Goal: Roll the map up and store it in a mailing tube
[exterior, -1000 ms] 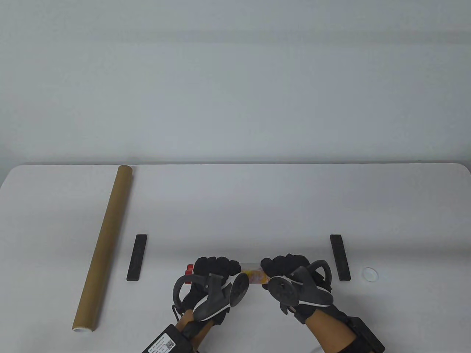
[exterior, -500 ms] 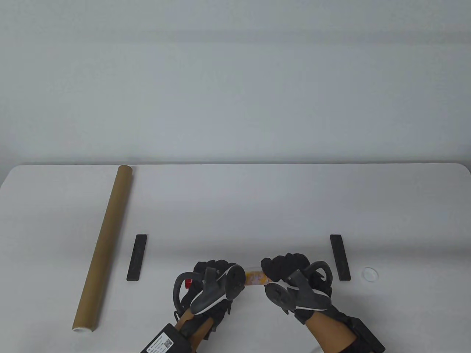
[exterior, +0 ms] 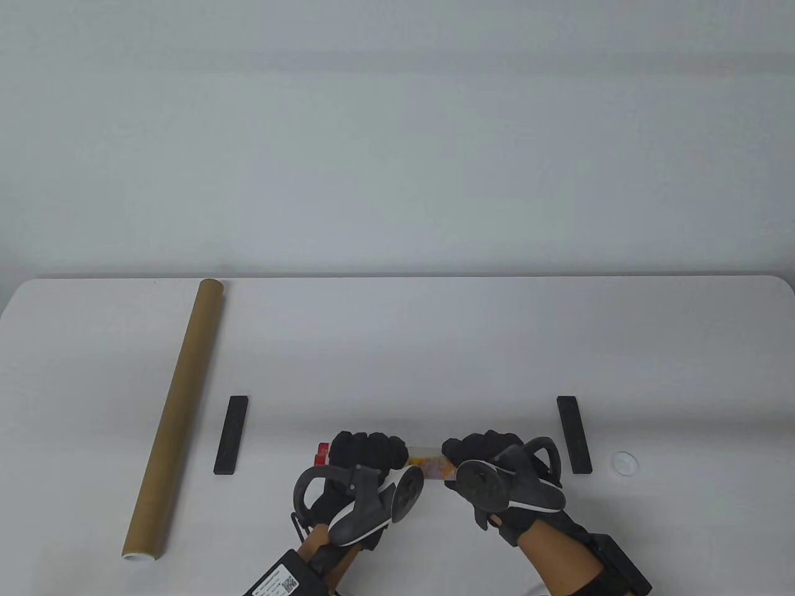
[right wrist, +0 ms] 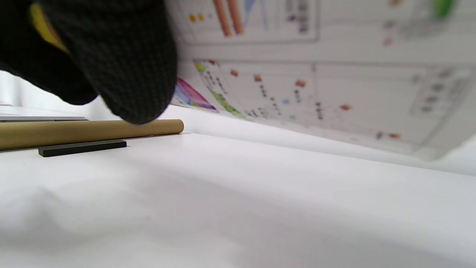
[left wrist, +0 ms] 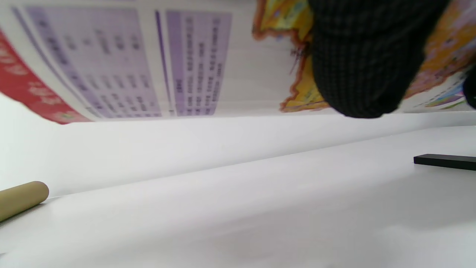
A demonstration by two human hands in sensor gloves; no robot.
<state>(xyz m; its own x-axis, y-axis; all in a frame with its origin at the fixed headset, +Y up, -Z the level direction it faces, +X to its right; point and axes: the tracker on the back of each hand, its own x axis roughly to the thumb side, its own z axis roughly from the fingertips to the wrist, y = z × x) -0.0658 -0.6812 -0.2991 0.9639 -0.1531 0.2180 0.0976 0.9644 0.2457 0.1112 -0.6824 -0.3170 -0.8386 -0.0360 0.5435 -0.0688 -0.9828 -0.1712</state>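
Left hand (exterior: 363, 456) and right hand (exterior: 481, 452) both curl their fingers over the rolled map (exterior: 427, 465), gripping it from either end just above the worktop (exterior: 397, 347) near its front edge. Its red edge (exterior: 321, 452) pokes out past the left hand. From the map, the mailing tube (exterior: 176, 417) lies well off to the left, running front to back. One black bar (exterior: 231, 434) sits between map and tube, another (exterior: 574, 434) to the map's right, with a small white cap (exterior: 624, 462) just beyond it.
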